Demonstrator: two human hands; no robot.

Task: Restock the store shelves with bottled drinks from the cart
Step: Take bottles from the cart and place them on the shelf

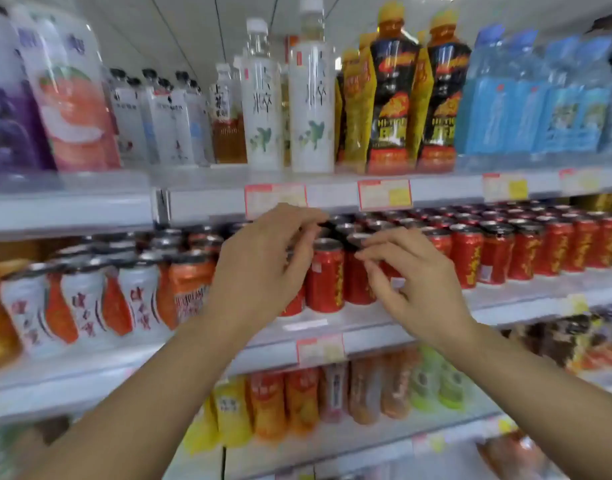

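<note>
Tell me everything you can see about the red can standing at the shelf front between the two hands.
The red can is a slim metal drink can with a silver top and yellow characters down its side. It stands upright at the front of the middle shelf, among matching cans. The left hand overlaps its left edge; contact is unclear.

My left hand (259, 271) is hiding some of the red cans (325, 282), so whether it is gripping one isn't showing; the same is going for my right hand (415, 289). The price tags (384, 195) are blurring beyond reading. The purple bottle (6, 116) is running off the left edge.
</note>
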